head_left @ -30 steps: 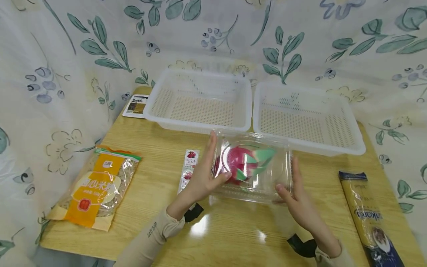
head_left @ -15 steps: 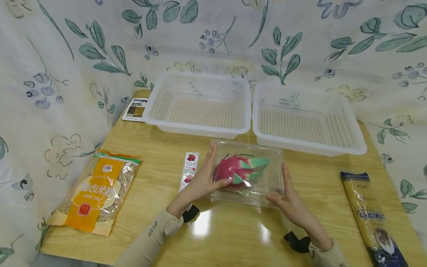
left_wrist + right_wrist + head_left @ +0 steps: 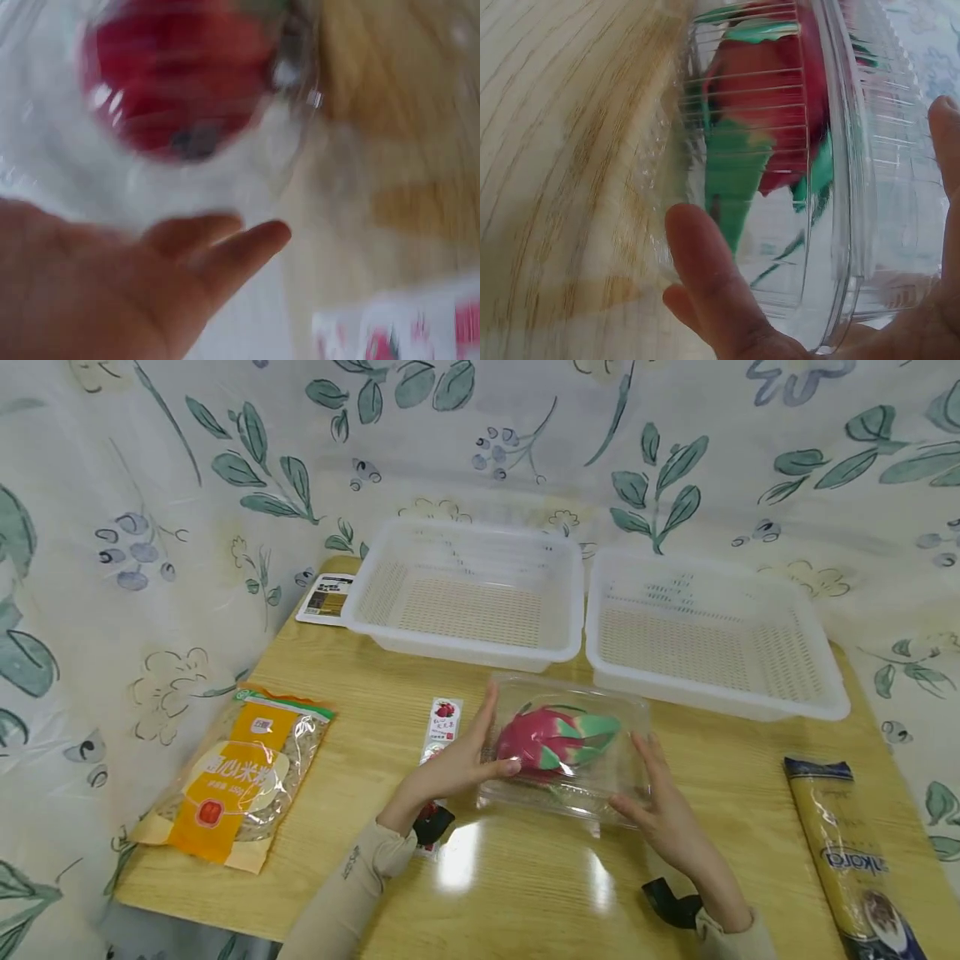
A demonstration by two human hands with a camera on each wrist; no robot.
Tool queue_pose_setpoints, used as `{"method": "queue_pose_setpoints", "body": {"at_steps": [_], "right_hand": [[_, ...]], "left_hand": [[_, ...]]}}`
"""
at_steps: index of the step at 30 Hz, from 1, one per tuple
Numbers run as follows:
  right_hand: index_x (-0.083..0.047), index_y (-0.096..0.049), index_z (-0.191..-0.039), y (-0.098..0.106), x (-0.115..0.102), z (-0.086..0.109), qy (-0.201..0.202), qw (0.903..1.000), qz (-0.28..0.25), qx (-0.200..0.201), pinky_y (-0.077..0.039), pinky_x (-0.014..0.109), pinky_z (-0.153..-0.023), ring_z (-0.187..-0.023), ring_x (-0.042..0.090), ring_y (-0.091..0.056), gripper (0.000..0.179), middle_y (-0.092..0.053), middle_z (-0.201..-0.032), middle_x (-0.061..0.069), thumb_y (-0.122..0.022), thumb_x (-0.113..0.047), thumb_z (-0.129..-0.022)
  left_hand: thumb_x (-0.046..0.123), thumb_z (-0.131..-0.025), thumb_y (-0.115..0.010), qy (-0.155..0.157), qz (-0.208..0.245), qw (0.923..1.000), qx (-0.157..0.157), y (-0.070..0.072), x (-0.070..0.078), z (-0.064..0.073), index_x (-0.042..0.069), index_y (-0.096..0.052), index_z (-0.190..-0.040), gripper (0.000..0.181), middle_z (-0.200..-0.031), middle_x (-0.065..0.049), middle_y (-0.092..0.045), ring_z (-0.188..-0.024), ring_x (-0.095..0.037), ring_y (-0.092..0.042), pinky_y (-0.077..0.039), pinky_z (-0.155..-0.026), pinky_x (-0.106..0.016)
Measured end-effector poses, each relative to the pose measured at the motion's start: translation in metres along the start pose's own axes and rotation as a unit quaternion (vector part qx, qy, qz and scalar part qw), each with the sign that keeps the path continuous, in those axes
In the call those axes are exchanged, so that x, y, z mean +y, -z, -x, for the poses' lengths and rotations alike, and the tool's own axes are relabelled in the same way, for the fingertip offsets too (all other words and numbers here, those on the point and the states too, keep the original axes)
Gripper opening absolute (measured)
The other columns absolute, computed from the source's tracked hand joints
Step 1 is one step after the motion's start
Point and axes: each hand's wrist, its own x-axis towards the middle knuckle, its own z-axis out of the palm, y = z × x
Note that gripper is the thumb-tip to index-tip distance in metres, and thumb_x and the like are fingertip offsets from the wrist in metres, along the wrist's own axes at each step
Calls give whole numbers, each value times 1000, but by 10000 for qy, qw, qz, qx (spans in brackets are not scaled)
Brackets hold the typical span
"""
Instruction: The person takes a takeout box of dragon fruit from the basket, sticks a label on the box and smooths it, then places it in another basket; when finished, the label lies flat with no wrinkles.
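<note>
While the left hand (image 3: 457, 767) and right hand (image 3: 671, 814) hold its ends, the clear box (image 3: 592, 785) lies between them.

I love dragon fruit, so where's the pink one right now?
In the head view, the dragon fruit is near the middle, inside the clear box between the left hand and the right hand. It's nearer the left hand.

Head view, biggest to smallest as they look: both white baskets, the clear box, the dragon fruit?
1. Left basket and right basket: too alike to rank
2. Clear box
3. Dragon fruit, inside the box
</note>
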Motion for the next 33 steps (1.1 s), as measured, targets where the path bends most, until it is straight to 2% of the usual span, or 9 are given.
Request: {"method": "queue_pose_setpoints", "body": {"at_steps": [2,5,9,12,16,18,25,30,33], "right_hand": [[-11,-5,-157,0,0,0,-22,10000,92,14,-25,77,-99,-134,65,-17,87,10,-159,30,-63,-18,-94],[-12,-4,-157,0,1,2,4,9999,132,45,-36,72,-96,-127,64,-34,87,10,-158,31,-63,-18,-94],[-13,-4,-157,1,2,5,-12,9999,115,116,-48,65,-90,-113,59,-52,86,9,-159,30,-63,-15,-94],[-13,-2,-157,1,2,5,-61,9999,98,61,-44,67,-92,-118,61,-47,87,11,-159,29,-62,-15,-94],[-14,0,-157,0,2,4,-83,9999,79,-60,-37,72,-94,-126,64,-34,88,13,-159,28,-62,-17,-94],[-14,0,-157,0,3,4,-77,9999,62,-65,-40,70,-94,-123,63,-39,88,13,-159,28,-62,-17,-94],[-15,1,-157,-3,3,5,4,10000,67,-41,-43,69,-90,-118,63,-44,88,13,-159,29,-61,-17,-95],[-15,2,-157,-2,3,5,93,9999,50,-102,-36,74,-91,-125,67,-32,87,13,-158,30,-60,-17,-96],[-15,0,-157,2,-1,4,17,9998,160,-103,-28,78,-96,-134,66,-18,87,9,-159,30,-62,-21,-95]], "left_hand": [[66,-85,-57,156,159,9997,56,3,1,11,19,22,-153,114,-162,-8,22,-150,-37,-1,-16,-117,-60],[42,-92,-64,626,418,9937,836,5,1,29,14,13,-155,104,-164,-12,8,-147,-43,-18,-26,-113,-62],[15,-88,-71,1345,184,9622,2360,-2,-4,47,5,-3,-156,96,-161,-22,-12,-140,-47,-31,-32,-110,-61],[6,-79,-76,1683,-268,9410,2924,-10,-9,55,1,-11,-154,99,-156,-30,-20,-137,-51,-32,-35,-108,-63],[-5,-69,-81,1875,-680,9268,3182,-20,-15,64,1,-19,-153,104,-148,-33,-30,-128,-52,-42,-48,-96,-59],[-9,-66,-82,1974,-828,9208,3261,-23,-17,67,2,-23,-152,106,-144,-31,-34,-120,-48,-49,-53,-89,-54],[-7,-62,-84,2167,-817,9122,3381,-21,-22,76,-3,-34,-146,98,-125,-31,-54,-94,-39,-60,-54,-74,-47],[-1,-73,-80,2387,158,9194,3122,-14,-33,80,-1,-42,-141,78,-100,-24,-69,-72,-23,-67,-55,-57,-30],[1,-81,-75,2343,951,9142,3166,-10,-33,80,9,-43,-142,69,-94,-20,-71,-64,-15,-65,-53,-53,-27]]}}
